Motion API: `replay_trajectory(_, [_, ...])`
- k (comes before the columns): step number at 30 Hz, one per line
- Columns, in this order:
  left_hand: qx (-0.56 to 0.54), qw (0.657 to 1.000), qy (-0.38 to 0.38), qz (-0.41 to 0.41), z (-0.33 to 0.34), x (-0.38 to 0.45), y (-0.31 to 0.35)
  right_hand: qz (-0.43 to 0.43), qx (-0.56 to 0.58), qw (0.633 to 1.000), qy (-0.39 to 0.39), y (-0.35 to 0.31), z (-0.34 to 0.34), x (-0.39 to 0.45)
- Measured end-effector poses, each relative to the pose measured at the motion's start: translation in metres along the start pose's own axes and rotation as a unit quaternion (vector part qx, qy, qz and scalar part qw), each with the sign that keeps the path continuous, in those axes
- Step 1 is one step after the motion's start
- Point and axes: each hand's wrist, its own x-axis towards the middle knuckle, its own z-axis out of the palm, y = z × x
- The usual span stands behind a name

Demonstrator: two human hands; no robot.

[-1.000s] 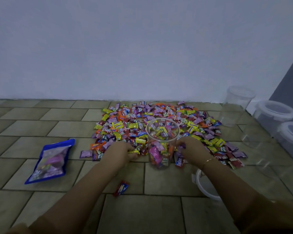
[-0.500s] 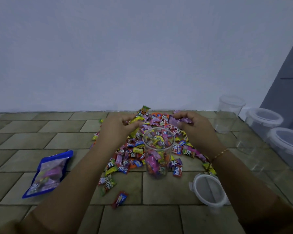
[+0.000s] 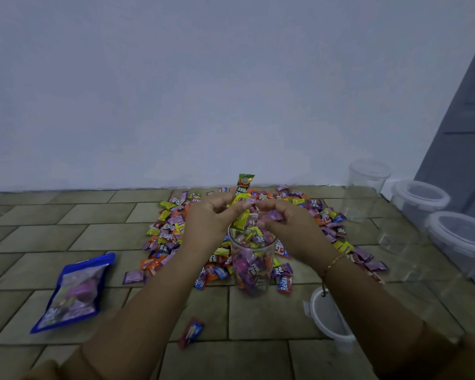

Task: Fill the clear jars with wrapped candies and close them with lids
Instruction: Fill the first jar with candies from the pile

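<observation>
A clear jar (image 3: 251, 267) stands on the tiled floor, nearly full of wrapped candies. Behind and around it spreads a pile of wrapped candies (image 3: 170, 229). My left hand (image 3: 211, 218) and my right hand (image 3: 285, 223) meet just above the jar's mouth, each gripping a bunch of candies; yellow, green and purple wrappers stick out between the fingers. A white lid (image 3: 327, 316) lies on the floor at the near right, partly under my right forearm.
A blue candy bag (image 3: 74, 292) lies at the left. One stray candy (image 3: 191, 331) sits near my left forearm. An empty clear jar (image 3: 364, 190) stands at the back right, and lidded containers (image 3: 420, 198) line the right edge by the wall.
Both hands scooped candies from the pile behind the jar and brought them together above the jar's mouth. The view tilted slightly upward.
</observation>
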Motion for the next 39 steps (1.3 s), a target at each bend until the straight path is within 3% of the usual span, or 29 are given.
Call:
replay_trajectory(6, [0.021,1.000,-0.008,0.015,0.005,-0.002,-0.015,0.011,0.079,0.997,-0.020,0.002,0.002,-0.004])
replay_trajectory(13, [0.018,1.000,-0.012,0.017,0.007,-0.007,-0.017,0.001,0.111,0.994,0.017,0.005,0.000,-0.005])
replay_trajectory(19, [0.059,0.998,-0.034,-0.006,0.005,-0.010,-0.017,0.007,0.084,0.996,0.037,0.002,-0.002,-0.009])
replay_trajectory(26, [0.059,0.996,-0.055,0.030,0.006,-0.012,-0.019,0.006,0.074,0.996,0.042,0.002,-0.003,-0.013])
replay_trajectory(30, [0.061,0.996,-0.050,0.032,0.004,-0.013,-0.021,0.000,0.045,0.998,0.049,0.004,-0.005,-0.015])
replay_trajectory(35, [0.071,0.997,0.005,0.043,-0.009,-0.020,-0.024,0.024,-0.060,0.990,0.128,0.019,-0.011,-0.019])
replay_trajectory(37, [0.097,0.995,0.010,0.037,-0.018,-0.025,-0.028,0.038,-0.136,0.983,0.113,0.029,-0.014,-0.021])
replay_trajectory(39, [0.132,0.991,-0.017,0.013,-0.029,-0.030,-0.032,0.063,-0.206,0.975,0.050,0.040,-0.015,-0.024])
